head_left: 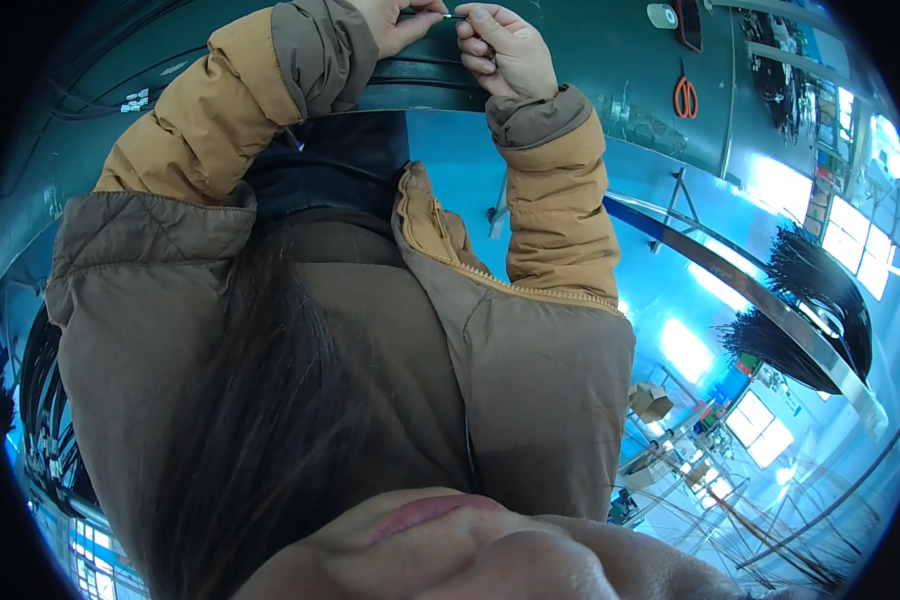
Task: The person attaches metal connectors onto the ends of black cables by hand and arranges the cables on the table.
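Observation:
At the top of the view, over the green tabletop [610,60], my two hands work close together. My left hand [395,25] is closed, with thumb and forefinger pinching a thin dark cable. Between the hands a small white piece [446,15] shows on that line. My right hand [510,52] is closed too, its fingers curled around the other part of the thin dark cable [457,16]. Fingers hide much of what both hands hold. Below the hands, several black cables [420,78] lie along the table's near edge.
Orange-handled scissors [685,98] lie right of my hands, with a dark phone [689,24] and a white roll [661,16] beyond them. More black cables [120,60] and small white tags [135,100] are at the left. Bundles of black cables [820,290] hang on a rack at the right.

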